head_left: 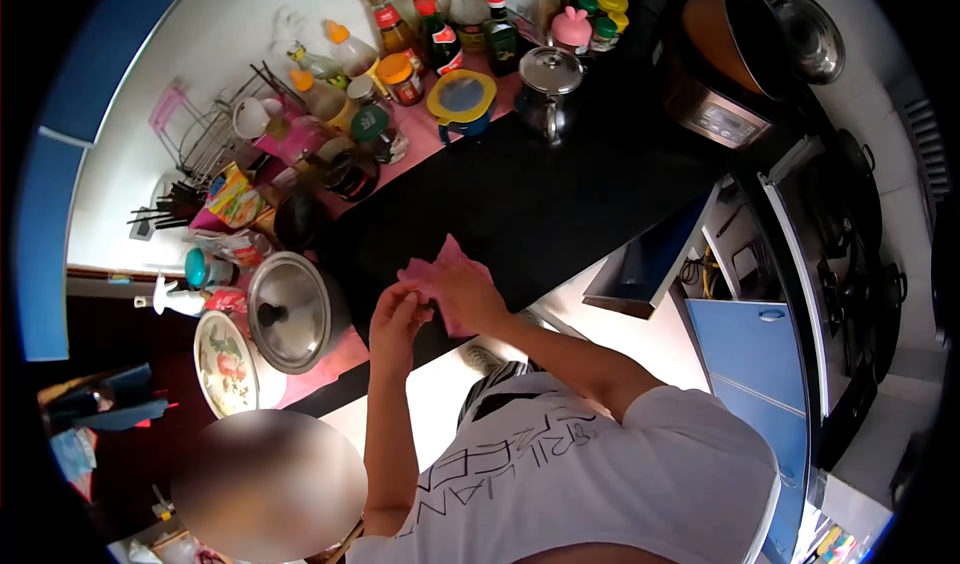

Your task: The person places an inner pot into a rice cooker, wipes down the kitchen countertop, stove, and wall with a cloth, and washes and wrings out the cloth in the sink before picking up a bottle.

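A pink cloth [455,314] lies partly on the edge of the black countertop [440,189], bunched around both hands. My right hand [467,292] rests on top of the cloth, its fingers partly hidden in the folds. Beside it, my left hand [401,309] pinches a corner of the same cloth between thumb and fingers. Left of the hands stands a large pot with a steel lid [290,312].
Bottles and jars [402,79] line the wall on a pink mat. A steel pot [551,84] stands at the back, with a cooker [715,114] to its right. An open drawer [650,264] juts out at right. A patterned dish [226,366] sits at left.
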### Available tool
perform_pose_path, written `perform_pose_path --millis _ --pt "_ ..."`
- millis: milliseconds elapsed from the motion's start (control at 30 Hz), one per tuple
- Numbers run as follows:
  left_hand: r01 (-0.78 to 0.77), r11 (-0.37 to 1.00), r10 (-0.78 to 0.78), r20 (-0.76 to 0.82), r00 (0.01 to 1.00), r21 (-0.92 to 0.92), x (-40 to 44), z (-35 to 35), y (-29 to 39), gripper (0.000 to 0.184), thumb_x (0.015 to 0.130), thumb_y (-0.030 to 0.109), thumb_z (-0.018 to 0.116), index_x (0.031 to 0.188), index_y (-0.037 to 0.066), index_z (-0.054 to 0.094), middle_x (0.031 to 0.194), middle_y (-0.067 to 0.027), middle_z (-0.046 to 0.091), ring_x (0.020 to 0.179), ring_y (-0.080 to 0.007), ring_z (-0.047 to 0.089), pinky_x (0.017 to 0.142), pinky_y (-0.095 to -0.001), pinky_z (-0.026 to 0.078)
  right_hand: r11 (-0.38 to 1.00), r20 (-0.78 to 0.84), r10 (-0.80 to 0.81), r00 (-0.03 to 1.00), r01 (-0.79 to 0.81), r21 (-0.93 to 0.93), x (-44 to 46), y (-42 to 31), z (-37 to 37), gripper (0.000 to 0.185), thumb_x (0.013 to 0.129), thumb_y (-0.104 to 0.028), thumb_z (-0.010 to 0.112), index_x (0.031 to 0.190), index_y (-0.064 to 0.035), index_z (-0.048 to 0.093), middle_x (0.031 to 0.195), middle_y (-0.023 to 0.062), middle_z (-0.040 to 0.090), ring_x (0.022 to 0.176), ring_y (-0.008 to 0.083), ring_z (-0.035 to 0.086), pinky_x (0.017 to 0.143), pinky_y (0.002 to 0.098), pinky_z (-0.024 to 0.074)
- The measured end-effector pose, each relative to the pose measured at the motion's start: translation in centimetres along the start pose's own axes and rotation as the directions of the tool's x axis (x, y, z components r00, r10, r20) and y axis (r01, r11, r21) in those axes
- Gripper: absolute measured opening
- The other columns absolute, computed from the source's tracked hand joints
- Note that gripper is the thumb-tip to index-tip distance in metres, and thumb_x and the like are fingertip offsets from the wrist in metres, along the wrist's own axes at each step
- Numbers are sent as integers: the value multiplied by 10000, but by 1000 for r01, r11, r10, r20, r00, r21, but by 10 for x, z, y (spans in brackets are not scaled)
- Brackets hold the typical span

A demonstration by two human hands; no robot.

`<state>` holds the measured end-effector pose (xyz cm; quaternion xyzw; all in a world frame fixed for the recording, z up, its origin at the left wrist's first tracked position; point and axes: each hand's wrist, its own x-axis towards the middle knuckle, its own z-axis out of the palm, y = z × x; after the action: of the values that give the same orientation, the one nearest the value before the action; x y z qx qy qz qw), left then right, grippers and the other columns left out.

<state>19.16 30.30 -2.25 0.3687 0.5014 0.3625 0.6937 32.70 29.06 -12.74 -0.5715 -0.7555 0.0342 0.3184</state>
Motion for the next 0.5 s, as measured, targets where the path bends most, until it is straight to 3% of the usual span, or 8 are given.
perform_pose_path --millis 33,67,133,167,300,333,400,500 --pt "3 1000 -3 -1 1000 -16 -1 -6 2 192 871 88 488 1056 61 532 852 -33 565 702 -110 551 709 -248 468 860 -57 133 990 -87 503 4 6 -12 370 775 -155 571 1134 -76 536 1132 125 542 1088 246 488 942 342 350" --pt "3 999 -3 0 1000 -34 -1 -12 4 192 873 92 488 1058 60 529 850 -33 562 706 -111 550 712 -248 468 481 -32 270 962 -107 870 9 16 -26 362 788 -154 576 1139 -77 534 1104 123 565 1042 224 526 904 324 390" --pt "3 998 -5 -38 999 -57 -4 -27 0 190 875 92 485 1057 57 528 846 -35 561 694 -113 552 711 -254 471 468 248 596 763 -582 666 -2 55 -52 348 854 -217 547 1170 -74 514 1064 110 593 968 190 565 839 295 429" --pt "18 997 -22 -65 998 -72 -8 -34 -2 188 878 92 482 1056 55 526 843 -37 560 682 -116 555 710 -259 474 256 161 632 758 -400 880 -22 105 -26 394 881 -299 523 1203 -74 492 1025 105 607 923 172 573 814 292 439" --pt "35 995 -50 -162 986 -96 -24 -58 -9 184 879 85 478 1053 53 527 836 -43 565 654 -122 561 698 -271 480 736 -197 624 757 -484 473 0 152 -133 410 907 -292 470 1238 -50 452 1096 191 559 972 252 563 820 342 443" --pt "33 992 -54 -177 983 -120 -27 -63 -11 182 880 82 475 1051 52 527 830 -44 567 644 -123 563 695 -275 482 939 -412 304 859 -344 -24 -5 182 -128 399 898 -262 467 1236 -51 454 1129 215 533 1032 341 525 893 392 404" --pt "24 988 -55 -203 978 -151 -31 -69 -15 180 881 78 472 1050 51 527 824 -45 570 633 -123 565 691 -278 485 923 -292 367 883 -385 -4 -3 199 -122 397 877 -241 476 1230 -59 465 1155 217 518 1096 380 469 969 428 332" --pt "33 984 -73 -227 971 -176 -31 -72 -15 179 878 78 479 1046 55 533 826 -47 577 632 -121 565 694 -270 485 833 -198 286 938 -345 -432 2 201 -69 421 855 -278 475 1241 -108 459 1216 177 492 1189 357 392 1035 473 213"
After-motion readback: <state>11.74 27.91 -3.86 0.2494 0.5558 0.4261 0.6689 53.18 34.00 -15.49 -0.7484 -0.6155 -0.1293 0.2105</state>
